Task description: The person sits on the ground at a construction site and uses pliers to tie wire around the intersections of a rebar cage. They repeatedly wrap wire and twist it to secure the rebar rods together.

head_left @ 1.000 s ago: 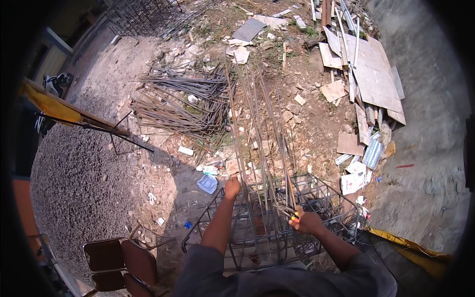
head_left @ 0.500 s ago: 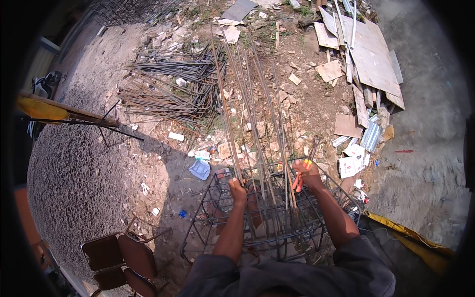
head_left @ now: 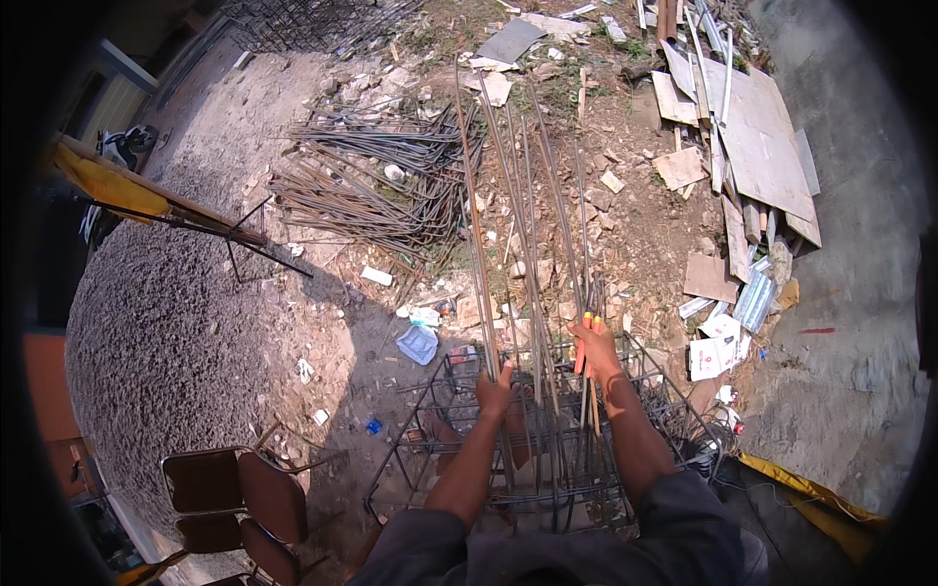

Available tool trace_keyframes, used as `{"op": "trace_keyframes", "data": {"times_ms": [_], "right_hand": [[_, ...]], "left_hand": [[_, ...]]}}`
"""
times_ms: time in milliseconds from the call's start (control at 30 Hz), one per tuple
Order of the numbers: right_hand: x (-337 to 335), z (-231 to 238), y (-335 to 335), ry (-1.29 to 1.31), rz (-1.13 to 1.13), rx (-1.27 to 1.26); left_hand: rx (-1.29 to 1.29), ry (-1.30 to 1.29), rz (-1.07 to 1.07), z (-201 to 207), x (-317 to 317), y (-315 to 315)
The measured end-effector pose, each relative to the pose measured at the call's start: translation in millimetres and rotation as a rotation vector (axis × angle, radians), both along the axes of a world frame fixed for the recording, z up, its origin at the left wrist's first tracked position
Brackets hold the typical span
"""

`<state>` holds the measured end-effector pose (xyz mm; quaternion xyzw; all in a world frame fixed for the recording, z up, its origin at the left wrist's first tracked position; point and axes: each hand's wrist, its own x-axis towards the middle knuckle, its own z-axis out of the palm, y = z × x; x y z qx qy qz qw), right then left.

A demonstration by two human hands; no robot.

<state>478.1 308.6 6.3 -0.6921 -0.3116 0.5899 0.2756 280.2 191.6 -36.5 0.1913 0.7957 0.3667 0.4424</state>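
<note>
Below me stands a rebar cage of dark bars and square ties. Several long, thin steel rods lie over it and stretch away from me. My left hand is closed round the rods on the left side, with its thumb up. In my right hand is a pair of pliers with orange and yellow handles. Their dark jaws point away from me, beside the right-hand rods. Whether the right fingers also touch a rod, I cannot tell.
Beyond the cage lies a pile of bent rebar on rubble. Boards are stacked at the far right. A gravel heap rises on the left, near brown chairs. A yellow strip runs at the right.
The view has shifted, so the scene sits further right. My right hand has moved in toward the rods, and the pliers have turned more upright. My left hand keeps its grip on the rods.
</note>
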Motion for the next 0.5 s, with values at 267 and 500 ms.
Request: {"op": "trace_keyframes", "data": {"times_ms": [267,500], "right_hand": [[4.3,28.6,-10.5,0.058,-0.077,0.125],[15.8,105.8,-2.7,0.254,-0.133,0.182]], "left_hand": [[0.129,0.190,-0.155,14.9,-2.7,0.4],[0.322,0.349,-0.201,51.9,-2.7,34.7]]}}
